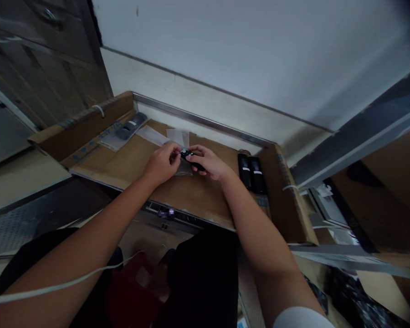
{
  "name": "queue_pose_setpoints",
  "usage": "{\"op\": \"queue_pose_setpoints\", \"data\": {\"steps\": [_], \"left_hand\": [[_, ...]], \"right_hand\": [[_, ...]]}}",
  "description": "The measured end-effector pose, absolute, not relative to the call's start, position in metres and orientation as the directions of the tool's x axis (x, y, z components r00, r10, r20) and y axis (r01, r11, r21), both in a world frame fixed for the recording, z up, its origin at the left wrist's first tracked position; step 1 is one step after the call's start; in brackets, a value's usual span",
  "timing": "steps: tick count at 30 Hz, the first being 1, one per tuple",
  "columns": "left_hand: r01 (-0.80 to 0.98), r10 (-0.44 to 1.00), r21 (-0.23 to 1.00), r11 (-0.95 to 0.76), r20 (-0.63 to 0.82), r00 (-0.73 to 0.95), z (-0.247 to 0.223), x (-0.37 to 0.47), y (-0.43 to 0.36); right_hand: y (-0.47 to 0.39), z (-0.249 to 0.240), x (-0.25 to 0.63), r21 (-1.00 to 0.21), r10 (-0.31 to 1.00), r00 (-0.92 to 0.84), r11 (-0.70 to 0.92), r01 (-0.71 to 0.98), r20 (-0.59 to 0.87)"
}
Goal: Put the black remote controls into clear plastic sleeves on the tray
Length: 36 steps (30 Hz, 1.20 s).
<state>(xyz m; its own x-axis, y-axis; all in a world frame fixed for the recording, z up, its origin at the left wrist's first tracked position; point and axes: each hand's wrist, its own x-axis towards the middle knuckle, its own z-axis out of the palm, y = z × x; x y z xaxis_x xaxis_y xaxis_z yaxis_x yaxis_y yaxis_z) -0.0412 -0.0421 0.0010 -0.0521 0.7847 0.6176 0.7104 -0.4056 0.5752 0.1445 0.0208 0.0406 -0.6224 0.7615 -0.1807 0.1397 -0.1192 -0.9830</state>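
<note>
A black remote control (198, 166) with pale buttons is held in my right hand (208, 161), tilted over the cardboard-lined work surface. My left hand (164, 163) is at the remote's upper end, fingers pinched together; whatever is between them is too small to make out. Under and behind the hands lie clear plastic bags (178, 135). Two black remotes (251, 173) rest side by side at the right of the surface. At the far left, more dark remotes (135, 123) lie in or on clear plastic bags (115, 140).
Raised cardboard walls (289, 196) bound the surface left and right. A metal rail (198, 121) and a pale wall (205, 95) stand behind it. A white cable (54, 289) crosses my left forearm. Shelving with boxes (382, 191) is at the right.
</note>
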Motion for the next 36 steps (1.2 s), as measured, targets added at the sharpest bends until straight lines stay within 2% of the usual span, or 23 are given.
{"op": "queue_pose_setpoints", "data": {"steps": [5,15,19,23,30,36], "left_hand": [[0.701,0.784,0.558,-0.445,0.620,0.004,0.002,-0.041,-0.044],[0.669,0.754,0.520,-0.531,0.651,0.092,0.004,-0.038,-0.045],[0.641,0.754,0.562,-0.523,0.656,0.038,0.001,-0.040,-0.042],[0.589,0.775,0.652,-0.478,0.629,-0.068,-0.002,-0.043,-0.043],[0.524,0.845,0.751,-0.403,0.525,-0.102,-0.001,-0.043,-0.064],[0.449,0.871,0.802,-0.394,0.482,-0.097,-0.004,-0.043,-0.085]], "right_hand": [[0.018,0.038,0.135,-0.987,0.854,-0.498,-0.111,0.113,-0.153],[0.024,0.033,0.130,-0.973,0.914,-0.345,-0.233,-0.012,-0.214],[0.023,0.041,0.138,-0.976,0.874,-0.457,-0.211,-0.058,-0.162],[0.021,0.046,0.150,-0.972,0.750,-0.646,-0.229,-0.054,-0.141],[0.020,0.031,0.142,-0.993,0.698,-0.707,-0.110,0.046,-0.110],[0.015,0.033,0.137,-0.965,0.653,-0.727,-0.255,0.055,-0.213]]}}
